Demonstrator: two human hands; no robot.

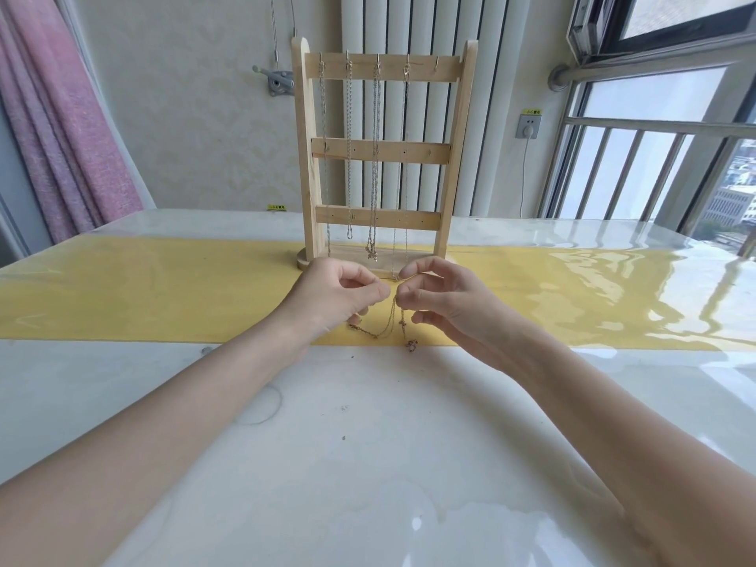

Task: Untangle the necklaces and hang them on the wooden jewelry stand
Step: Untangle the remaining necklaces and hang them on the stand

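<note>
Gold necklace (pixel 388 326) at frame centre, pinched by both hands: left hand (pixel 335 292) & right hand (pixel 437 300), low over tabletop (pixel 368 403), wooden stand (pixel 382 151) behind w/ chains.

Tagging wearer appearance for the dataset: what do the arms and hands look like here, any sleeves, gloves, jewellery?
Both forearms are bare from the bottom edge of the frame up to the wrists; no sleeve shows. The left hand and right hand are ungloved. No watch, bracelet or ring can be made out on either. Nails look short and unpainted, though they are small in this view. No markings or cables.
</note>
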